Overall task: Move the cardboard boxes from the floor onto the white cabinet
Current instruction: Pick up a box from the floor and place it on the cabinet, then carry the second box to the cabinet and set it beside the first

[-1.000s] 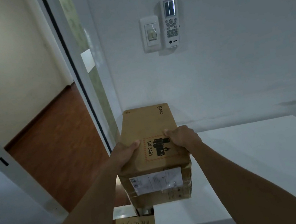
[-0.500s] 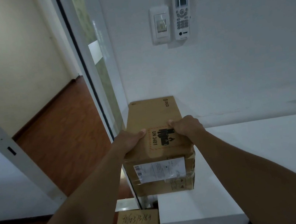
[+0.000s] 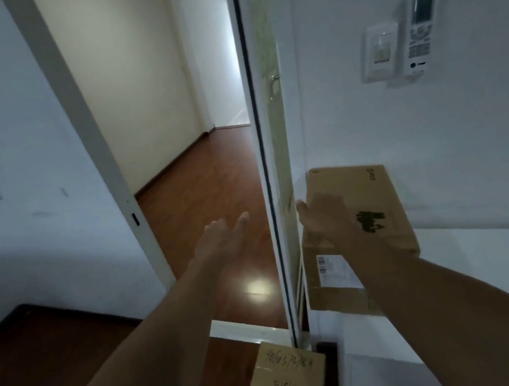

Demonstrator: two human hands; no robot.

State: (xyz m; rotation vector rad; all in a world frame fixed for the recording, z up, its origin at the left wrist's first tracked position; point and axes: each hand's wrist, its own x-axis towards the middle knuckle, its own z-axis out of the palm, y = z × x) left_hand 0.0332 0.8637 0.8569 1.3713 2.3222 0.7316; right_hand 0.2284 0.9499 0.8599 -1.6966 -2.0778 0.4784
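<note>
The long cardboard box [image 3: 354, 210] sits at the white cabinet [image 3: 490, 259]'s left edge, near the wall. The right hand [image 3: 325, 215] lies flat on its top — open, not gripping. The left hand [image 3: 223, 237] hangs open in air, clear of the door edge [image 3: 267, 190] just beside the box. A smaller box [image 3: 288, 384] stands on the floor [image 3: 201, 201] below.

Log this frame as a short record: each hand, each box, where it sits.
left hand: open, empty, in the air in front of the doorway
right hand: resting on large box, fingers spread
large box: on the white cabinet, at its left end, against the wall
small box: on the floor, handwritten numbers on top
boxes left to move: small box
</note>
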